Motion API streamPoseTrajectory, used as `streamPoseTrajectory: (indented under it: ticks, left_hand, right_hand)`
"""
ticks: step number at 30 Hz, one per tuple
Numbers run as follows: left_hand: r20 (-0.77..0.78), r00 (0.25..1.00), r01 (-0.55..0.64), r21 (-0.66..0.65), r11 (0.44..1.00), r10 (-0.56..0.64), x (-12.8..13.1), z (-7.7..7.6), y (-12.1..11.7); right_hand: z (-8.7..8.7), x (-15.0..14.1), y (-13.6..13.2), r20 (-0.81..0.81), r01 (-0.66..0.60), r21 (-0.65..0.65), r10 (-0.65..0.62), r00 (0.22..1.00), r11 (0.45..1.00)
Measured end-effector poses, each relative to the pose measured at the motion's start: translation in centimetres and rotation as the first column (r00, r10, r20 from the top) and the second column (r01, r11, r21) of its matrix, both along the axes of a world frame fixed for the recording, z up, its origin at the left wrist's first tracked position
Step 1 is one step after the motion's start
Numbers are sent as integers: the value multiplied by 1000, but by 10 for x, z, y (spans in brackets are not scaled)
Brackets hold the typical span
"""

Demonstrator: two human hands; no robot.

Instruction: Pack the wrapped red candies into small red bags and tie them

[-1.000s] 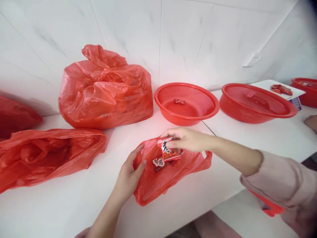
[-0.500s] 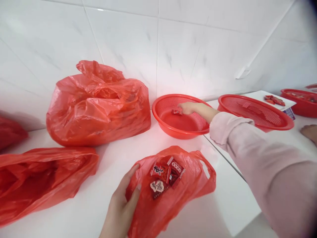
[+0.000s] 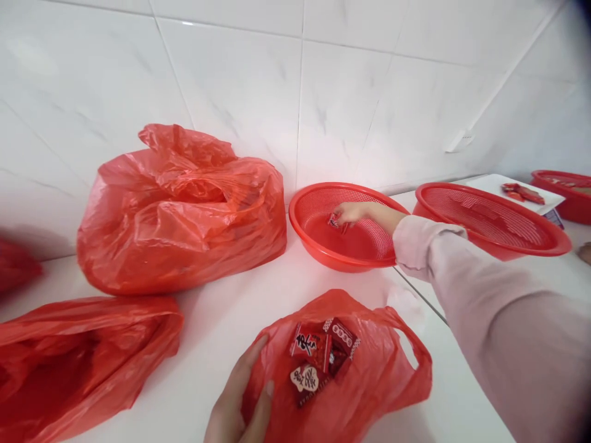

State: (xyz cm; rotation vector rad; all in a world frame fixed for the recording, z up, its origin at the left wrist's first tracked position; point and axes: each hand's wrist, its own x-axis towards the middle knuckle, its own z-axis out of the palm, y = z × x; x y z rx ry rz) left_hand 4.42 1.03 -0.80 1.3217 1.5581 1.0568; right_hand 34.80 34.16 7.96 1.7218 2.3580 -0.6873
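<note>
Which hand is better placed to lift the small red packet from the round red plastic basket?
Likely the right hand: it is inside the round red plastic basket, at the small red packet. The left hand is outside, at the left edge of the open red plastic bag.

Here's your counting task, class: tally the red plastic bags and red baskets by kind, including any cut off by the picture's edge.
Red plastic bags: 3 (large bag at the back, open bag at left, bag at the left hand)
Red baskets: 3 (near basket, middle basket, basket at the right edge)
Total: 6
Not counted: red shape at far left, too blurred to name.
</note>
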Motion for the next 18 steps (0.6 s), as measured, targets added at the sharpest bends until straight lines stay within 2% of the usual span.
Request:
streamPoseTrajectory:
  ticks: [3,4,6,8,9,12,15,17,18]
  left_hand:
    - [7,999,44,-18,999,-44,-2,2,0]
    - [11,998,56,-17,998,-56,-3,1,0]
    - [19,997,77,-6,997,-77,-5,0,0]
    - [15,996,87,7,996,-87,-5,-1,0]
    - [8,996,94,9,996,-94,-5,0,0]
    - [-6,996,88,15,996,-88,-3,3,0]
    - [7,996,92,1,996,-92,0,8,0]
    - [26,997,77,-8,997,-76,2,11,0]
    - [32,997,64,-8,998,-64,3,12,0]
  right_hand:
    - [24,3,-31,-270,-29,-23,22,963,999]
    - [31,4,-44,-390,-33,-45,13,921,998]
    - [44,4,-74,-618,-59,-139,-40,785,988]
    - [54,0,-106,-741,-133,-254,-105,663,958]
    - [57,-4,-122,-752,-180,-297,-114,650,938]
    - [56,-21,-170,-707,-323,-400,-65,704,858]
    - [40,-43,-213,-626,-385,-483,-3,780,787]
    - [24,-55,-235,-573,-347,-495,1,820,797]
    - [17,-59,-243,-542,-300,-472,-4,840,829]
